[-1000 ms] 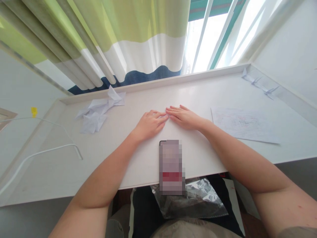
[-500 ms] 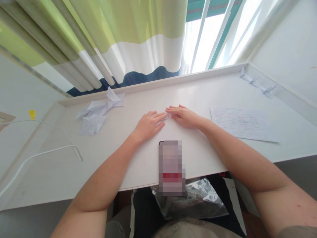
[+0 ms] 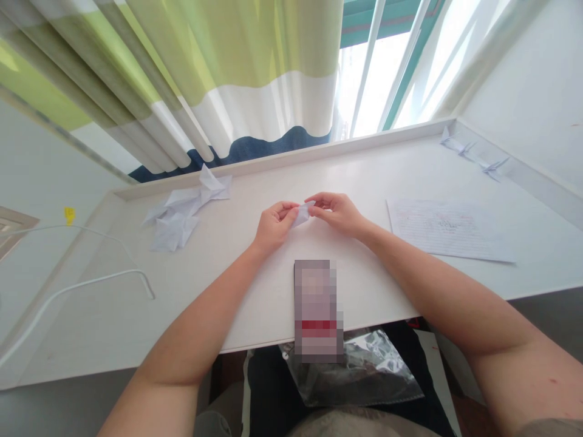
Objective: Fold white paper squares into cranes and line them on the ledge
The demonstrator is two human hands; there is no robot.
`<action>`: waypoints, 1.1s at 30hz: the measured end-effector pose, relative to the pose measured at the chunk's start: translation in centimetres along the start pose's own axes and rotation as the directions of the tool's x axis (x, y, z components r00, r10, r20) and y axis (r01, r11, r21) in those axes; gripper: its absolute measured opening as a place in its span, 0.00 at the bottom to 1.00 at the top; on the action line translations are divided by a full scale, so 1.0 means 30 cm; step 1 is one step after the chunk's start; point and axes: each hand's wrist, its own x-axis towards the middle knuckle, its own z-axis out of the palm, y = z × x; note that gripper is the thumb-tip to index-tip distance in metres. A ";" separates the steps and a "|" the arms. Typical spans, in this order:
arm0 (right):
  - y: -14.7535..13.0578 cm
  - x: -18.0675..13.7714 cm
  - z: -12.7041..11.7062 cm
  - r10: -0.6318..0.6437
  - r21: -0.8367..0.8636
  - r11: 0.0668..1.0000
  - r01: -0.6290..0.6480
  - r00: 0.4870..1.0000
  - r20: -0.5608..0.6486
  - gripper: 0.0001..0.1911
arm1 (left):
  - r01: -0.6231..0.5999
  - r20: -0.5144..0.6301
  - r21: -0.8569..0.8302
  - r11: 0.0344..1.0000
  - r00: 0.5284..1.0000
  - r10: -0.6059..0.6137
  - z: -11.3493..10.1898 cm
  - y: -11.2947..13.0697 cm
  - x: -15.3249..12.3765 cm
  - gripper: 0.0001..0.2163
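Into the head view, straight to the middle of the desk [image 3: 259, 297]: looking at a small folded paper [image 3: 303, 215], caught between both hands, beyond the top end of a pixelated slab [image 3: 315, 297]. Pinching with the left hand [image 3: 274, 228], thumb over the near side, fingers curled in behind. Pinching with the right hand [image 3: 340, 213] too, by the tips only, at the paper's right end. Seemingly lifted just clear of the desk top (hard to be certain at this size).

Danger here? Tearing, possibly, from a tug with both ends pinned. Slipping, too, from so fine a hold on the right. Creasing crooked, from thumbs pressing on layers out of line; tough to check, with fingers covering so much.

Worth watching the slab as well: apparently jutting past the desk's near edge, above a plastic bag [image 3: 364, 382], perhaps one bump from tipping.

Over to the left, a loose cluster of folded papers [image 3: 175, 229], well clear of the fingers. Across to the right, a lined sheet [image 3: 449, 227] beside the right forearm [image 3: 430, 278], open to dragging or crumpling by a careless sweep. Deep in the back right corner, small pointed paper pieces [image 3: 494, 165], safely out of reach of trouble.
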 end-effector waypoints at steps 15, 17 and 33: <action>0.008 0.003 -0.006 -0.081 -0.379 0.924 0.053 0.995 -0.058 0.12 | -0.265 0.193 0.686 0.678 0.964 0.182 0.011 0.015 -0.026 0.06; -0.003 0.002 -0.011 -0.158 -0.462 0.876 0.136 0.987 -0.010 0.10 | -0.298 0.234 0.752 0.588 0.955 0.184 0.011 0.017 -0.027 0.08; -0.044 -0.039 -0.024 -0.118 -0.433 0.870 0.235 0.953 0.280 0.15 | -0.495 0.476 0.803 0.331 0.868 0.143 -0.022 0.075 -0.032 0.14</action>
